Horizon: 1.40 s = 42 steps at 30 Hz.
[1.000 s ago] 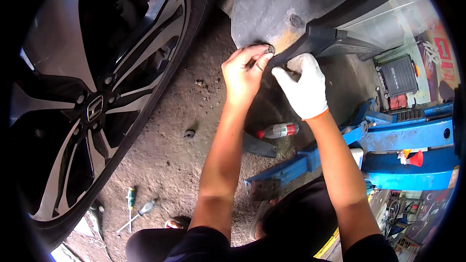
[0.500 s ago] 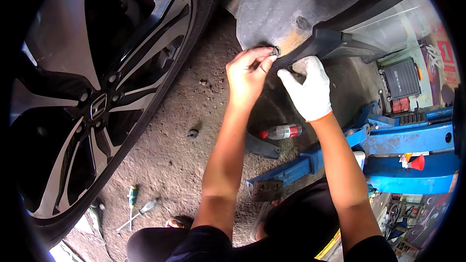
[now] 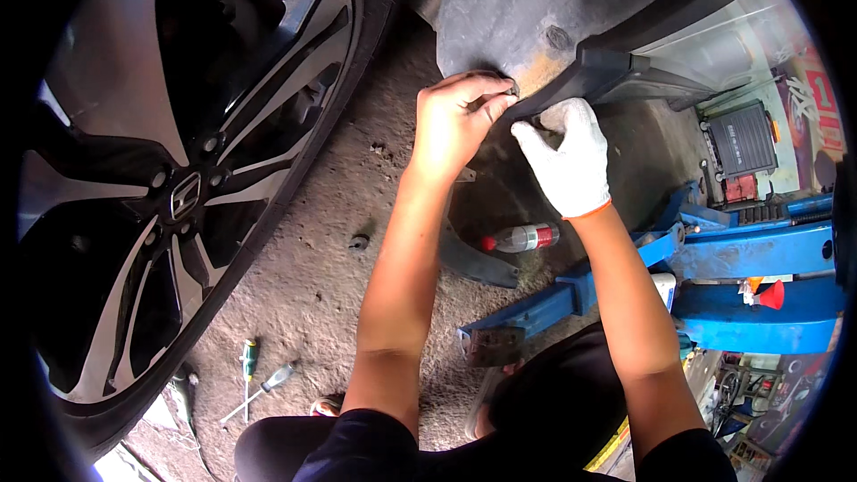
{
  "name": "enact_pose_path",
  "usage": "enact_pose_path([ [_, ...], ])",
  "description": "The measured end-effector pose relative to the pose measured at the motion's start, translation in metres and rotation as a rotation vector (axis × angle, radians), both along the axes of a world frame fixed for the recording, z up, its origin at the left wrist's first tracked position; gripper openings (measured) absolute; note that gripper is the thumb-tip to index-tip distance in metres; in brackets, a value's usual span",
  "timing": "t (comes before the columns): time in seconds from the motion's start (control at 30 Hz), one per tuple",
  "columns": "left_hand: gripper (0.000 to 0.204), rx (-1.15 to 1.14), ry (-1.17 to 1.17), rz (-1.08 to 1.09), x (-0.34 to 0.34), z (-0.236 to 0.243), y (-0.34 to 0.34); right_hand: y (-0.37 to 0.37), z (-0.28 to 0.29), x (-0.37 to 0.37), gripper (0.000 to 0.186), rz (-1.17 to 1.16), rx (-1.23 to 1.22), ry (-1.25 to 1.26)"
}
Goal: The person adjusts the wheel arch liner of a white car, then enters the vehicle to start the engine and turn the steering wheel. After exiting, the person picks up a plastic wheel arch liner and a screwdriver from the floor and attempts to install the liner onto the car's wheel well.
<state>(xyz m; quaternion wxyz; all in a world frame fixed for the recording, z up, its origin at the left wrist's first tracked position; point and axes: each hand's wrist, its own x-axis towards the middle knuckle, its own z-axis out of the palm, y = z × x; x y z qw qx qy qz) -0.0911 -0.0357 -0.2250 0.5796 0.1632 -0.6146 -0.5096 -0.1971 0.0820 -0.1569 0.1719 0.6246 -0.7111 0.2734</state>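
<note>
My bare left hand [image 3: 457, 120] pinches a small fastener [image 3: 511, 87] at the lower edge of a grey plastic wheel-arch liner [image 3: 536, 9]. My right hand [image 3: 569, 159], in a white glove with an orange cuff, grips the edge of a black plastic trim piece [image 3: 616, 78] just right of that spot. The two hands almost touch. What sits under the left fingertips is mostly hidden.
A large car wheel [image 3: 178, 187] with a black-and-silver alloy rim fills the left. Two screwdrivers [image 3: 254, 375] lie on the dirty concrete floor. A clear bottle with a red cap [image 3: 522, 238] lies under the hands. A blue lift arm [image 3: 553, 303] reaches in from the right.
Both hands stay at the liner edge. The left fingers have shifted slightly on the fastener, and the view has drifted a little so the hands sit higher.
</note>
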Motion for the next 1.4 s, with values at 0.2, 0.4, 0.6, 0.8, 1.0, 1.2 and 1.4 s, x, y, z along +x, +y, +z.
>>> enact_pose_path([
  [0.2,0.03,0.515,0.395,-0.534,-0.007,-0.02,-0.013,0.002,-0.002,-0.004,0.032,0.008,-0.004,-0.018],
  [0.4,0.03,0.424,0.164,-0.473,-0.024,-0.035,-0.033,0.001,0.002,-0.002,0.032,0.048,0.013,-0.026],
  [0.6,0.048,0.304,-0.087,-0.363,-0.028,-0.037,-0.034,0.001,-0.001,0.003,0.033,0.015,-0.007,-0.074],
  [0.8,0.043,0.614,0.237,0.039,-0.007,-0.04,-0.001,0.01,0.008,-0.009,0.033,0.05,0.126,-0.121],
  [1.0,0.04,0.416,-0.453,0.447,0.028,-0.151,0.02,0.022,-0.017,-0.02,0.037,0.057,0.811,-0.139],
  [1.2,0.032,-0.201,-1.502,-0.183,0.094,-0.144,0.032,0.088,-0.128,-0.005,0.059,0.167,1.54,0.109],
  [1.4,0.044,-0.543,-2.077,-0.89,0.197,-0.1,0.035,0.145,-0.199,0.01,0.083,-0.013,1.44,-0.011],
])
